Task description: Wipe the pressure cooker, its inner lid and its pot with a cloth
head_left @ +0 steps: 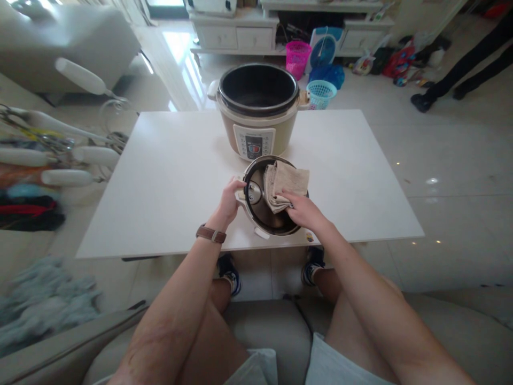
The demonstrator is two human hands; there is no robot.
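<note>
Nearest camera: bare knees and forearms of a seated person, sofa edge below; brown watch strap on left wrist.
Left hand: fingers curled closed around left rim of lid, steadying it.
Right hand: fingers flat and pressed down on cloth, thumb side hidden; looks like a pinch on the near folds, not sure.
Lid: pot lid lying inner side up at near edge of worktop, tilted slightly toward the person, between both hands. Round, no long axis.
Cloth: beige, folded, inside the lid, right half, spilling over its far-right rim.
Key relation: lid dead centre, both hands touching it; cloth lies to the right, under the right hand, so that hand is nearer.
Cooker: beige electric pot, just beyond the lid, open, dark inner pot looks empty; control panel faces near.
Worktop: white, low.
Far floor: pink basket, blue basket, contents cannot tell.
Far right: another person's legs.
</note>
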